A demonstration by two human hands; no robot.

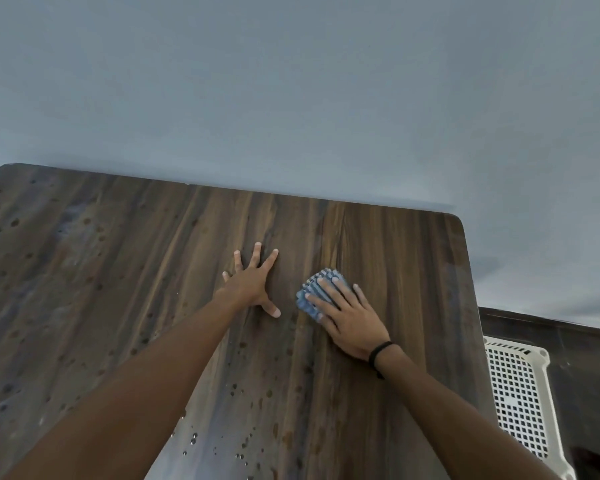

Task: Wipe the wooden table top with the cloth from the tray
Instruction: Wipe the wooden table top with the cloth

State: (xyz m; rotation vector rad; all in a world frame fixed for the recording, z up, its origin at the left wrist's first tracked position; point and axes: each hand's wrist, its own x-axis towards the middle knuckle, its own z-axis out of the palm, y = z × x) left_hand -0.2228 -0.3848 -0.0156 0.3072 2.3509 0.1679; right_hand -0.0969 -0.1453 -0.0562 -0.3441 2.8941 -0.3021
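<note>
My right hand lies flat, fingers spread, pinning the folded blue checked cloth under its fingertips on the dark wooden table top, droplets lying leftward past my splayed, empty left hand.

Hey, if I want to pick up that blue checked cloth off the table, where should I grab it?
Probably the far-left edge of the cloth, which sticks out beyond the right hand. It lies folded flat on the table, so pinch that bunched edge from above.

Blue-checked cloth, dark brown streaked table top, white perforated tray
</note>
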